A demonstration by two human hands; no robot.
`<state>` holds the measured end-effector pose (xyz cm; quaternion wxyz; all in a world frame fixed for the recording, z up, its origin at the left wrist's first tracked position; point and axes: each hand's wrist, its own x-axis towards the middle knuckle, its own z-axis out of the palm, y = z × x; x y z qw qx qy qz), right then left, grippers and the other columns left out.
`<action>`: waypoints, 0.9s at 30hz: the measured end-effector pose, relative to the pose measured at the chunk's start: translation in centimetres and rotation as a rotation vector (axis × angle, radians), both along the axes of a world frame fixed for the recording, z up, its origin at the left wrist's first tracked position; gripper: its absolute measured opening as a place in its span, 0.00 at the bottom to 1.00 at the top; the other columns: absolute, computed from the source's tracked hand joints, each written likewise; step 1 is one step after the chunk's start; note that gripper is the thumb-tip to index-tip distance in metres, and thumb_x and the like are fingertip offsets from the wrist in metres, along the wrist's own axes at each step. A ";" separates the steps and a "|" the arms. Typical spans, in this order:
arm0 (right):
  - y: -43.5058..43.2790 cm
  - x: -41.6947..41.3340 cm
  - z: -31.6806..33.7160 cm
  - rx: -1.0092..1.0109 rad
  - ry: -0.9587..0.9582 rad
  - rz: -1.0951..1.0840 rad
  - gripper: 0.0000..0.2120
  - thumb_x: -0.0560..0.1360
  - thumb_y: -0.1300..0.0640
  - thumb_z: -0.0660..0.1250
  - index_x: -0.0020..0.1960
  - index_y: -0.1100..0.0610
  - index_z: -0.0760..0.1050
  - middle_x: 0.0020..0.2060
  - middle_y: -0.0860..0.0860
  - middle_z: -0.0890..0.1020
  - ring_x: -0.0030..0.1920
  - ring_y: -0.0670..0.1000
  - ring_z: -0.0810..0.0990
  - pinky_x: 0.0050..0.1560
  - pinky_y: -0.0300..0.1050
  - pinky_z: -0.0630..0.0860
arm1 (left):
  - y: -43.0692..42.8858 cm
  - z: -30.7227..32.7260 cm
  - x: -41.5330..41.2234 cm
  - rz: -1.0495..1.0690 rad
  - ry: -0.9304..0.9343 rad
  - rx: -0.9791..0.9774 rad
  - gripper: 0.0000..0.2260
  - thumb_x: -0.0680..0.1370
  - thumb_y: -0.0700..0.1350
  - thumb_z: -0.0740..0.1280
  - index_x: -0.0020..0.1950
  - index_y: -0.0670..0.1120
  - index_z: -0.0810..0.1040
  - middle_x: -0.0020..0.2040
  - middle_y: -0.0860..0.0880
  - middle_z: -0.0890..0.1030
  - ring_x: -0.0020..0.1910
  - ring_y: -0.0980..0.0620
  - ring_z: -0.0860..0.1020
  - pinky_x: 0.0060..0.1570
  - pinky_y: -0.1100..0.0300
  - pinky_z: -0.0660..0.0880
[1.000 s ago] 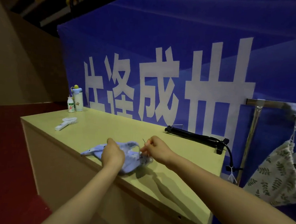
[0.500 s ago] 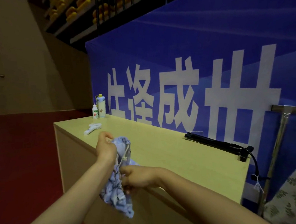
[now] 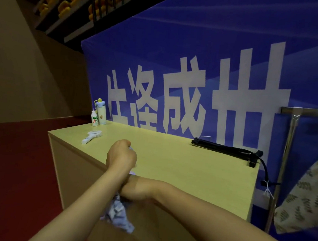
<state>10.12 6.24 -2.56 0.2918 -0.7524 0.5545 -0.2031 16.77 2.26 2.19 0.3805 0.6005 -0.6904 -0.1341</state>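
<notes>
Yellow table [image 3: 188, 169] in front of a blue banner [image 3: 235, 41]. Pouch [image 3: 118, 215] is off the table, hanging before its near edge, long axis roughly vertical. Left hand [image 3: 122, 155] sits above, fist closed on the pouch's top end. Right hand [image 3: 133, 191] crosses under the left wrist at mid-pouch, fingers hidden, so can't tell its grip. Any tightening pull likely runs along that axis.

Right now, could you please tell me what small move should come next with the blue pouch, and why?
Probably ease the right hand down the pouch to straighten it: the left hand grips its top, and the cloth hangs bunched below the right hand, off the table. I cannot see the right fingers.
</notes>
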 end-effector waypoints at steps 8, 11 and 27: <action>-0.5 -0.8 -2.1 0.198 0.330 -0.013 0.16 0.77 0.63 0.62 0.64 0.65 0.73 0.55 0.63 0.79 0.46 0.57 0.76 0.53 0.49 0.75 | -1.0 -2.4 1.5 -0.156 0.049 0.146 0.18 0.79 0.35 0.57 0.68 0.40 0.74 0.70 0.42 0.73 0.68 0.43 0.72 0.65 0.54 0.70; -0.7 -4.1 -3.1 0.202 0.619 -0.052 0.16 0.74 0.67 0.64 0.62 0.67 0.74 0.39 0.60 0.78 0.39 0.58 0.74 0.38 0.47 0.71 | -0.4 -2.9 -0.2 -0.273 0.062 0.078 0.18 0.80 0.35 0.56 0.69 0.41 0.72 0.72 0.44 0.71 0.72 0.45 0.68 0.71 0.54 0.65; -1.8 -10.3 2.2 -0.200 0.378 -0.428 0.10 0.75 0.61 0.65 0.54 0.61 0.80 0.52 0.58 0.83 0.49 0.58 0.80 0.47 0.50 0.76 | -3.1 -3.7 -0.1 -0.624 -0.177 -0.051 0.29 0.76 0.27 0.55 0.76 0.45 0.62 0.75 0.48 0.65 0.74 0.50 0.64 0.68 0.64 0.63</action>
